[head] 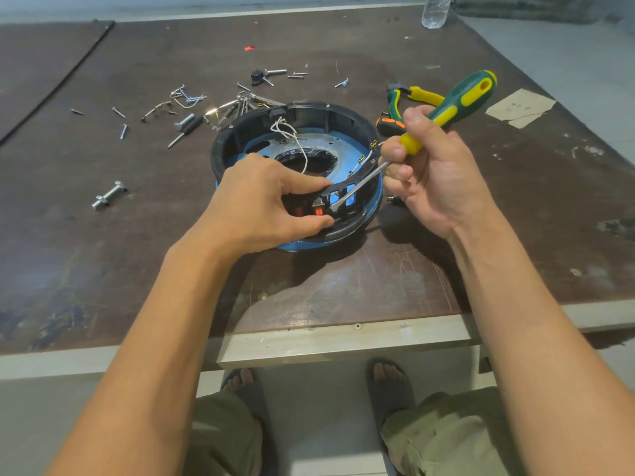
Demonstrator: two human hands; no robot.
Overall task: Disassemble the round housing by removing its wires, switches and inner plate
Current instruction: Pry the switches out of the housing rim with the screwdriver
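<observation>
The round black housing (302, 113) with a blue base sits on the brown table, open side up. Inside lies a grey-blue inner plate (330, 142) with a central hole, and white wires (290, 134) loop across it. My left hand (264, 204) grips the near wall, thumb and fingers pinching around the orange-lit switches (318, 211). My right hand (436, 170) holds a green and yellow screwdriver (457, 104); its metal tip is pushed into the near wall right beside the switches. More wires with brass terminals (366, 159) run along the right inner wall.
Several loose screws and bolts (185, 97) lie scattered behind and left of the housing, and one large bolt (108, 195) lies to the left. Yellow-green pliers (409, 96) and an orange-handled tool (388, 125) lie behind my right hand. A plastic bottle (435, 10) stands at the far edge.
</observation>
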